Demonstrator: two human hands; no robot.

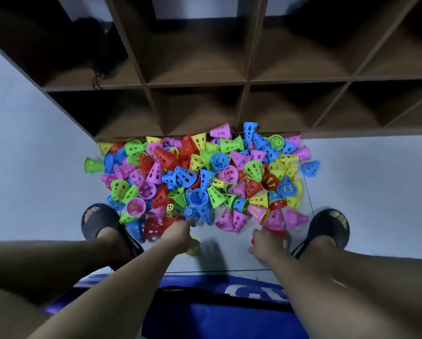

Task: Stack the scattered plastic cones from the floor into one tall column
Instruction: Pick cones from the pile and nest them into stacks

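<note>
A big heap of perforated plastic cones (200, 174) in pink, blue, green, yellow and red lies on the pale floor in front of me. My left hand (178, 237) is at the heap's near edge and holds a yellow-green cone (192, 250) under its palm. Its fingertips reach a blurred blue cone (191, 214). My right hand (263, 244) grips a red cone (279, 233) near the floor, and a pink cone (275, 220) sits right against it. Both hands are blurred by motion.
A dark brown cubby shelf (246, 81) stands right behind the heap. My sandalled feet (100, 223) (330, 226) flank the heap's near corners. A blue seat or mat edge (219, 297) lies under me. Bare floor tile (224, 238) shows between my hands.
</note>
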